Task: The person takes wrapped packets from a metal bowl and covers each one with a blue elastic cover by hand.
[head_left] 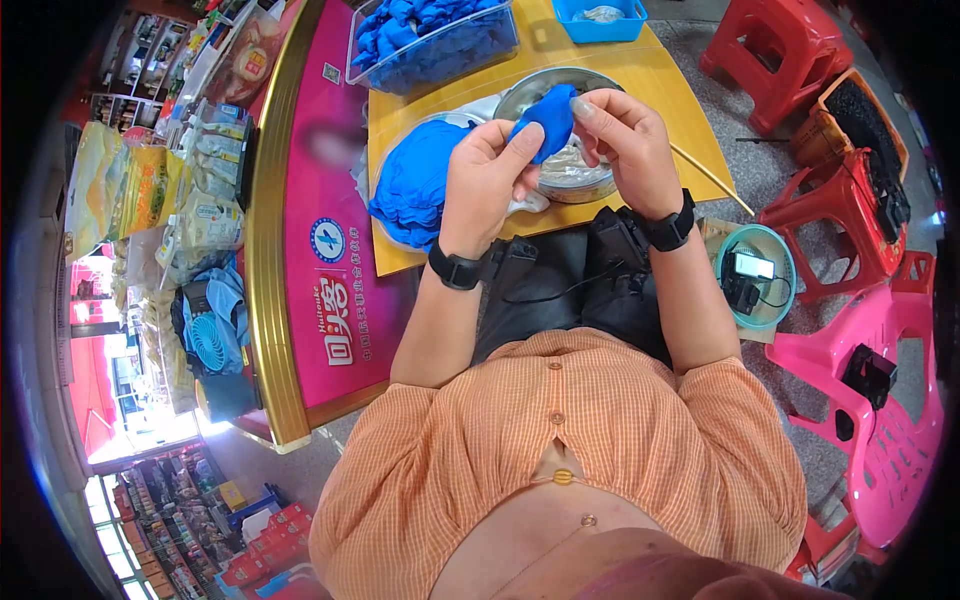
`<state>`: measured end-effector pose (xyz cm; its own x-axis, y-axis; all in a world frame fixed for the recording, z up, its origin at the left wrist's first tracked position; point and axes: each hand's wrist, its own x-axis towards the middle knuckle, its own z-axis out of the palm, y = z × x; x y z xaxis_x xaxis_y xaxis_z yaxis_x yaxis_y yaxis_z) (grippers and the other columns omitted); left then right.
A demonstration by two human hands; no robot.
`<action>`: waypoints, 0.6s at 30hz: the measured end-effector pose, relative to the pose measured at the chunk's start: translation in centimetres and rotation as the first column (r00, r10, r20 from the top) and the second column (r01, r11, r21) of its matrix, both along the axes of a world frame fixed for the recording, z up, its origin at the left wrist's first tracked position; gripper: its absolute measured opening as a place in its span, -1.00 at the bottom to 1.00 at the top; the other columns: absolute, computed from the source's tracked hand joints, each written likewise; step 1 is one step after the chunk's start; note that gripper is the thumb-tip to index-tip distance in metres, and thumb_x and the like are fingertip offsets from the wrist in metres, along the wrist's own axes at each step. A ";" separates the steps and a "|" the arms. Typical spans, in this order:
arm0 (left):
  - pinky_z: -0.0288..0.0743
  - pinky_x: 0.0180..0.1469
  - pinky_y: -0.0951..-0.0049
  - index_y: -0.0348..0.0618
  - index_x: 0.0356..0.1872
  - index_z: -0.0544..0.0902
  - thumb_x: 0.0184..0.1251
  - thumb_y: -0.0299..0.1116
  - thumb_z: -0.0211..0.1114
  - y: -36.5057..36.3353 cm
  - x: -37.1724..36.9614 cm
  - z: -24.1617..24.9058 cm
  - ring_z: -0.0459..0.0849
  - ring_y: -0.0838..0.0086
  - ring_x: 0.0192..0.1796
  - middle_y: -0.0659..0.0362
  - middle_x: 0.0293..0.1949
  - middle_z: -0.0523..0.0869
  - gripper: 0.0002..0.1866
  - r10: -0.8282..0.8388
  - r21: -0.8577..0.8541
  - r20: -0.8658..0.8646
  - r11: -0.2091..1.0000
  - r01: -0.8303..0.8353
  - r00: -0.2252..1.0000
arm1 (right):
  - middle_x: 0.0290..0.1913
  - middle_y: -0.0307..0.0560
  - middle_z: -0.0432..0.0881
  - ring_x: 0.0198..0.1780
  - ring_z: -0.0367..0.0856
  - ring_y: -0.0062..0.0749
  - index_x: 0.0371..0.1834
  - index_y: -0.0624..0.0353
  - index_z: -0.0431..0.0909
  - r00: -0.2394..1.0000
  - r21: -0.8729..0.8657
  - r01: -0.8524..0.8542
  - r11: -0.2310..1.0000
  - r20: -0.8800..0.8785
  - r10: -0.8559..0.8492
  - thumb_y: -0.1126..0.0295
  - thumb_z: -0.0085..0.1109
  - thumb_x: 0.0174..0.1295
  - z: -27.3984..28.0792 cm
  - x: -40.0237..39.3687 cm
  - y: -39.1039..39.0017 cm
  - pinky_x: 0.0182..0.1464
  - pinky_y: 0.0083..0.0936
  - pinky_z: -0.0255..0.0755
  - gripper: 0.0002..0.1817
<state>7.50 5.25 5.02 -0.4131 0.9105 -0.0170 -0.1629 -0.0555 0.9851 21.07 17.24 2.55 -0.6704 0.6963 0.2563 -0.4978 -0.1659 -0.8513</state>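
Observation:
A small blue piece [549, 122] that looks like thin soft material is stretched between my two hands, above a round metal bowl [575, 190]. My left hand [492, 180] pinches its lower left side between thumb and fingers. The upper right edge is pinched by my right hand [625, 140]. Clear, crinkled material shows in the bowl below. Left of the bowl, a stack of similar blue pieces [415, 185] fills a round clear container. What the pieces are exactly, I cannot tell.
On the yellow table [690, 110], a clear bin [430, 50] of blue pieces and a blue basket [600, 22] stand at the back. A pink counter [330, 290] is at left. Red stools [775, 50], a pink chair [900, 440] and a teal basket [757, 270] are at right.

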 end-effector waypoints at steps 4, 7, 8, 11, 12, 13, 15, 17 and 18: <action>0.30 -0.54 0.70 -0.28 -0.15 0.61 0.44 -0.36 0.23 0.0 -0.4 -0.6 0.50 0.64 -0.56 0.20 -0.49 0.64 -0.82 -0.083 0.006 0.020 0.997 0.083 0.996 | -0.48 -0.34 0.57 -0.53 0.41 -0.75 -0.25 0.22 0.65 1.000 -0.055 0.014 0.998 0.026 -0.012 0.25 0.24 0.32 0.4 0.5 0.3 -0.47 -0.76 0.27 -0.77; 0.32 -0.56 0.69 -0.29 -0.09 0.61 0.45 -0.37 0.22 0.3 -0.6 -0.6 0.55 0.63 -0.54 0.18 -0.46 0.66 -0.81 -0.010 0.083 -0.017 0.996 0.011 1.000 | -0.46 -0.21 0.65 -0.46 0.55 -0.61 -0.23 0.25 0.67 0.862 0.324 0.363 0.874 0.238 -0.447 0.26 0.23 0.29 -1.0 2.1 4.1 -0.39 -0.63 0.41 -0.75; 0.34 -0.56 0.70 -0.29 -0.06 0.61 0.45 -0.39 0.20 0.3 -0.6 -0.4 0.56 0.64 -0.55 0.20 -0.45 0.67 -0.81 0.024 0.096 0.051 0.995 -0.029 0.998 | -0.44 -0.14 0.69 -0.43 0.62 -0.51 -0.21 0.26 0.67 0.731 0.496 0.445 0.746 0.280 -0.622 0.26 0.23 0.28 -2.1 3.0 6.1 -0.34 -0.56 0.48 -0.75; 0.36 -0.60 0.68 -0.28 -0.12 0.62 0.46 -0.37 0.19 0.2 -0.6 0.2 0.58 0.62 -0.57 0.21 -0.43 0.67 -0.82 0.081 0.123 0.149 0.987 -0.100 0.985 | -0.19 0.06 0.72 -0.12 0.68 -0.07 -0.20 0.19 0.68 0.354 0.781 0.033 0.623 0.574 -0.738 0.17 0.29 0.09 -4.9 6.6 10.2 -0.08 -0.27 0.53 -0.67; 0.36 -0.60 0.68 -0.26 -0.17 0.61 0.47 -0.33 0.19 0.2 -0.9 0.2 0.58 0.61 -0.57 0.21 -0.45 0.66 -0.81 0.066 0.130 0.182 0.987 -0.091 0.981 | -0.20 0.07 0.71 -0.13 0.68 -0.06 -0.22 0.19 0.68 0.276 0.717 -0.101 0.689 0.686 -0.673 0.15 0.30 0.07 -6.4 7.5 11.2 -0.08 -0.26 0.53 -0.66; 0.35 -0.61 0.68 -0.25 -0.23 0.60 0.48 -0.29 0.18 0.2 -1.1 0.1 0.58 0.60 -0.57 0.21 -0.47 0.65 -0.79 0.051 0.134 0.215 0.988 -0.081 0.975 | -0.21 0.08 0.71 -0.14 0.68 -0.04 -0.23 0.19 0.68 0.179 0.627 -0.225 0.746 0.779 -0.601 0.14 0.31 0.05 -6.9 7.8 11.5 -0.08 -0.25 0.52 -0.64; 0.36 -0.59 0.67 -0.24 -0.26 0.59 0.49 -0.25 0.17 0.2 -1.3 0.2 0.59 0.58 -0.55 0.20 -0.49 0.63 -0.76 0.039 0.156 0.229 0.985 -0.076 0.973 | -0.21 0.10 0.71 -0.14 0.67 -0.03 -0.24 0.19 0.68 0.150 0.586 -0.219 0.780 0.810 -0.567 0.14 0.29 0.06 -7.4 7.8 11.8 -0.08 -0.24 0.52 -0.65; 0.37 -0.58 0.65 -0.23 -0.29 0.57 0.50 -0.21 0.16 0.4 -1.5 0.1 0.60 0.57 -0.54 0.20 -0.51 0.62 -0.73 0.031 0.175 0.239 0.982 -0.074 0.970 | -0.21 0.12 0.70 -0.13 0.67 -0.02 -0.25 0.19 0.68 0.126 0.541 -0.213 0.814 0.841 -0.526 0.14 0.28 0.06 -7.3 7.7 11.7 -0.08 -0.24 0.52 -0.65; 0.38 -0.55 0.64 -0.24 -0.28 0.57 0.50 -0.21 0.16 0.6 -1.6 -0.2 0.61 0.55 -0.52 0.19 -0.50 0.62 -0.73 0.043 0.185 0.244 0.979 -0.090 0.969 | -0.22 0.13 0.70 -0.14 0.67 -0.01 -0.25 0.20 0.67 0.140 0.581 -0.173 0.795 0.814 -0.564 0.14 0.26 0.10 -7.4 7.8 11.7 -0.09 -0.22 0.51 -0.66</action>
<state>5.88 5.83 4.83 -0.4783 0.8767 0.0516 -0.3800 -0.2595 0.8878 28.82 28.95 -4.82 -0.4644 0.8750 -0.1370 0.7887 0.3383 -0.5133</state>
